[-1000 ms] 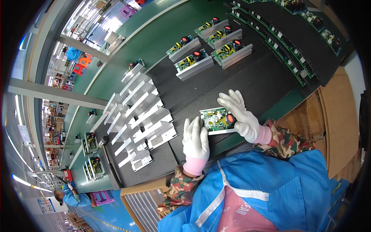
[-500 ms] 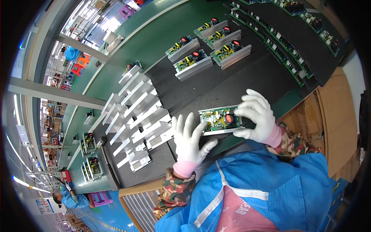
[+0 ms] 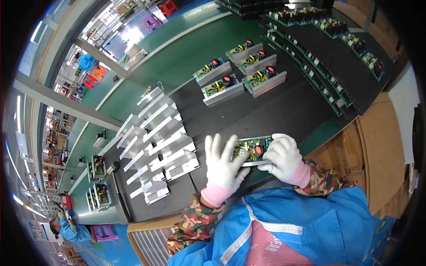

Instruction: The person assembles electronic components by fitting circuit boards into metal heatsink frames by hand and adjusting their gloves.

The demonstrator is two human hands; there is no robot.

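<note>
A green circuit board [image 3: 251, 149] with a red-topped round part sits in a silver metal bracket [image 3: 255, 163] on the dark mat close to me. My right hand [image 3: 284, 160], in a white glove, curls its fingers over the board's right end, with the thumb low by the bracket's near edge. At the left end, my left hand [image 3: 222, 167], gloved too, has its fingers spread; one fingertip reaches over the board and the thumb points at the near side. Left of that hand stand several bare silver brackets [image 3: 171, 139] in rows.
Several boards fitted in brackets [image 3: 224, 90] stand farther back. Rows of bare boards [image 3: 306, 66] line the far right. A black-handled hammer [image 3: 120, 190] lies at the mat's left edge. Cardboard boxes [image 3: 384, 150] flank me on the right. A co-worker [image 3: 73, 230] is far left.
Both hands have closed in on the board from its two ends. My right hand's fingers have curled onto it, and my left fingertip now overlaps its left end. The view has shifted slightly.
</note>
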